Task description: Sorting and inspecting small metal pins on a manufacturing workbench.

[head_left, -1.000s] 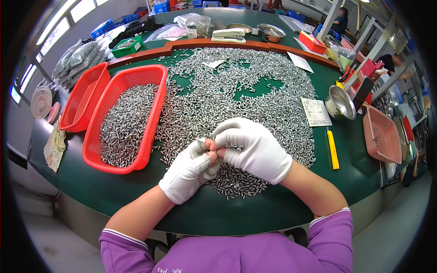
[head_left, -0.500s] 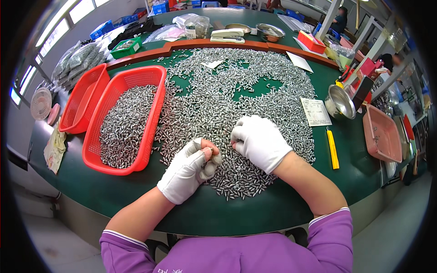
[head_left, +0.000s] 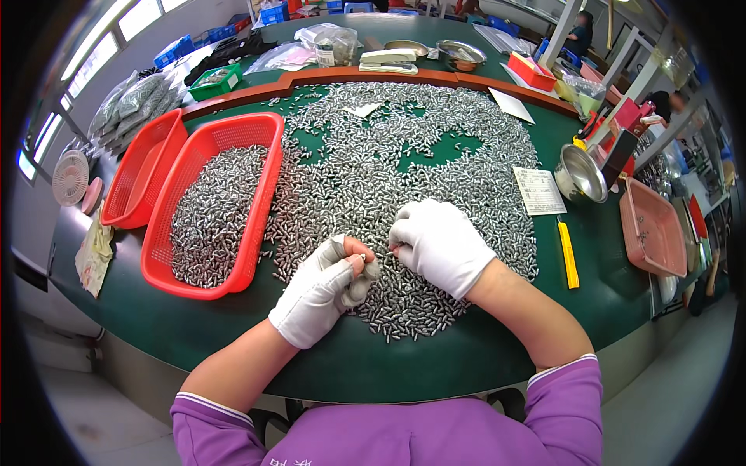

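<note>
A wide layer of small silver bullet-shaped metal pieces [head_left: 342, 186] covers the green table. My left hand [head_left: 322, 286], in a white glove with thumb and index fingertips bare, is closed over the near part of the layer. A small silver metal piece [head_left: 363, 256] shows between its thumb and forefinger. Just to the right, my gloved right hand [head_left: 441, 245] hangs low over the pieces, fingers curled together and pointing toward the left hand. Whatever lies within its fingertips is hidden. A small gap separates the two hands.
Left of the layer stands a red plastic basket [head_left: 273, 167] part-filled with similar pieces, beside another red basket [head_left: 140, 175]. To the right lie a paper slip [head_left: 539, 191], a yellow cutter [head_left: 568, 256], a metal bowl [head_left: 581, 174] and a pink tray [head_left: 653, 229]. A wooden ledge [head_left: 326, 75] borders the far side.
My right hand has shifted slightly left, closer to the left hand. A small silver piece now shows at my left fingertips. The left hand has barely moved.
</note>
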{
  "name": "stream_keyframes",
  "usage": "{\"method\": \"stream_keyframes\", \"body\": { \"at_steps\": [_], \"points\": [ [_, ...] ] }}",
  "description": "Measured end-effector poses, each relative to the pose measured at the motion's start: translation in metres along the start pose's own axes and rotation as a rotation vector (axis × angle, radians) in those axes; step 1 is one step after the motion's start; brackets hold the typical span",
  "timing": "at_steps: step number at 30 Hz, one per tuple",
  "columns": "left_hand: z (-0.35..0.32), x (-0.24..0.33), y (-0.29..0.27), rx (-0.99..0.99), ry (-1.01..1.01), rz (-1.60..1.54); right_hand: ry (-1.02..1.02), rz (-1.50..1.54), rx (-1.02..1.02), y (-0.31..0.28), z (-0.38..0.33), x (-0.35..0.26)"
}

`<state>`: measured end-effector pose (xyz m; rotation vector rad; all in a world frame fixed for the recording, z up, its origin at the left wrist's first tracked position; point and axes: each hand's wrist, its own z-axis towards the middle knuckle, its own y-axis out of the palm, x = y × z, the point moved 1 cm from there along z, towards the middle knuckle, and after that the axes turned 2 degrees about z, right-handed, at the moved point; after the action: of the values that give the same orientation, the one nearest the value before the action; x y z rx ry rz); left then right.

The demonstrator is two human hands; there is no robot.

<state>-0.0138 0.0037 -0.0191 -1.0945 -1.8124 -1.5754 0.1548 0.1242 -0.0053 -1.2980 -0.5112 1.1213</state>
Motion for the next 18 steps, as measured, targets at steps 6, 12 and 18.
{"method": "stream_keyframes", "body": {
  "at_steps": [6, 12, 18],
  "points": [
    [0.002, 0.0, 0.0, 0.035, 0.023, -0.044, 0.015, -0.036, 0.027, -0.01, 0.001, 0.001],
    [0.003, -0.002, -0.004, 0.049, 0.044, -0.081, 0.013, 0.1, -0.119, -0.015, -0.005, -0.006],
    [0.003, -0.002, -0.005, 0.013, 0.032, -0.085, -0.003, 0.021, -0.03, 0.001, 0.0, -0.004]
  ]
}}
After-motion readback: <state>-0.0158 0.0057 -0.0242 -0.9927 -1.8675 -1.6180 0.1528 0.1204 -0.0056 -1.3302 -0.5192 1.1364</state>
